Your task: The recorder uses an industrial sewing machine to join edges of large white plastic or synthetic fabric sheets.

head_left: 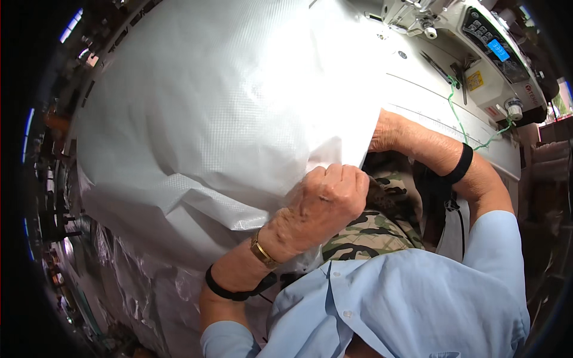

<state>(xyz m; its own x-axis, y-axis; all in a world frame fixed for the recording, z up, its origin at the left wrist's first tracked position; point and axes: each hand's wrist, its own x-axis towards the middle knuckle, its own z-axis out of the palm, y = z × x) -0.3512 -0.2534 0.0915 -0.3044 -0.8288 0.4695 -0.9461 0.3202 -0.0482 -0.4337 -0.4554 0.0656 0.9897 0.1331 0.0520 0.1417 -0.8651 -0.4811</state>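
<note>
One white woven-plastic sheet point(239, 89), gripped

It spreads from the sewing table point(412, 89) toward the camouflage trousers point(373, 235). The left hand point(331, 197), curled tight, pinches its edge; the right hand point(382, 131) is mostly hidden by it — its grip cannot be told. At upper right: one sewing machine point(492, 59) and one green cord point(456, 107). Two black armbands point(460, 164) — one per forearm point(242, 268).

A large white sheet point(221, 113) lies spread, its near side creased.
</note>
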